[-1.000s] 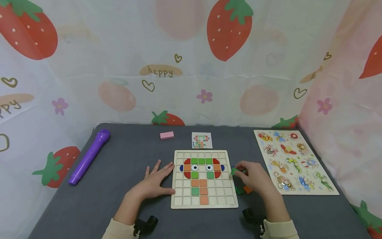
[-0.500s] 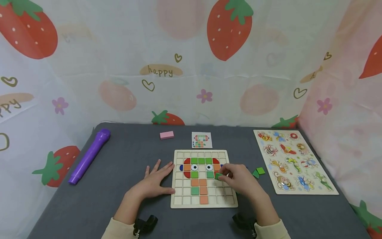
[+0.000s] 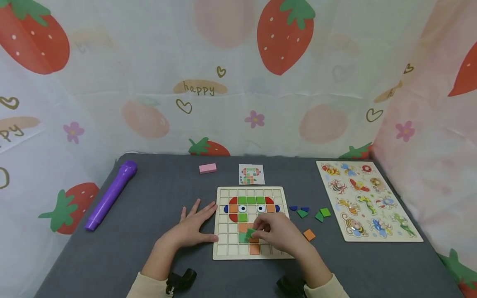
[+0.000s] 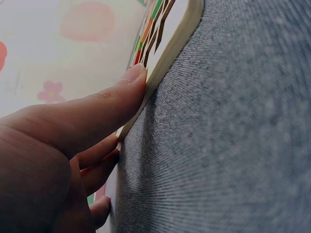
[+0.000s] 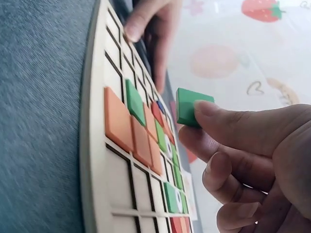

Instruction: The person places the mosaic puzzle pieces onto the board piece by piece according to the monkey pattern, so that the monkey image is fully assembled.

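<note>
A green square tile (image 5: 188, 107) is pinched between the thumb and index finger of my right hand (image 3: 277, 231), raised over the lower middle of a wooden grid board (image 3: 228, 228). Red, orange, green, blue and eye-printed tiles fill some of the board's cells, with an orange tile (image 3: 254, 249) in the bottom row. My left hand (image 3: 191, 227) lies with spread fingers at the board's left edge. In the left wrist view its thumb (image 4: 112, 109) touches the board's rim. My right hand covers part of the grid in the head view.
Loose green tiles (image 3: 325, 212), blue pieces (image 3: 293, 207) and an orange tile (image 3: 309, 234) lie right of the board. Behind it are a pattern card (image 3: 251, 174) and a pink block (image 3: 207, 168). A purple microphone (image 3: 112, 194) lies left, an insect puzzle board (image 3: 369, 198) right.
My right hand has carried a green tile leftward from beside the board to above its lower middle. Loose pieces at the right came into view. The left hand has stayed put.
</note>
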The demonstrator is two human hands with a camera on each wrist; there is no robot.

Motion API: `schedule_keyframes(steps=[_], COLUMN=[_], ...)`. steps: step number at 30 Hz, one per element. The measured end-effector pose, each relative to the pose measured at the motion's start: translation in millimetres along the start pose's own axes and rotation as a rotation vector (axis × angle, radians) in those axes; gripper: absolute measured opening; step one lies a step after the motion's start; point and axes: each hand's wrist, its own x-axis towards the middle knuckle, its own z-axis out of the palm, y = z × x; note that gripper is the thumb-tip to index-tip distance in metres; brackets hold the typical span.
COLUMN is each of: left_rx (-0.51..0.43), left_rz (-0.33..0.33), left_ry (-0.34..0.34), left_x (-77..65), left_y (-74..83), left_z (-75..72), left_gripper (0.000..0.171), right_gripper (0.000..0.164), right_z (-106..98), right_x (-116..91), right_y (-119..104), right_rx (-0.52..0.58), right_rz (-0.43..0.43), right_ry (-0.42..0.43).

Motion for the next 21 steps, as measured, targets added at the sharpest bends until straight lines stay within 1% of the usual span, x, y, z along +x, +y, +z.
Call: schedule_keyframes(steps=[7,10,14,18,21], left_rx=[-0.003,-0.006,-0.014,-0.012,-0.009], left_rz=[0.001,0.003,0.006,0.002,0.0], left_ry=[0.009,0.008,0.008,0.007,0.006], left_x=[0.0,-0.3,-0.6,-0.3,-0.4], left_y=[0.0,0.5,1.1,1.0,1.2], left_z=[0.8,0.3,-0.4,-0.5,-0.9], left_gripper=[0.099,0.098,0.098,0.098,0.098], right_gripper=[0.011,0.012,0.014,0.014,0.014], right_z=[12.9,17.7,23.4,28.8,31.6], right_x=[2.1,2.8,4.3,5.4,6.0], right_y=[-4.4,-7.3,-9.3,-10.9,-12.1], right_rx=[-0.002,-0.002,-0.066,-0.142,-0.168], right_rz=[-0.009,0.001,0.012,0.011,0.023], right_ry=[-0.054,-0.078,-0.087,-0.079,-0.076])
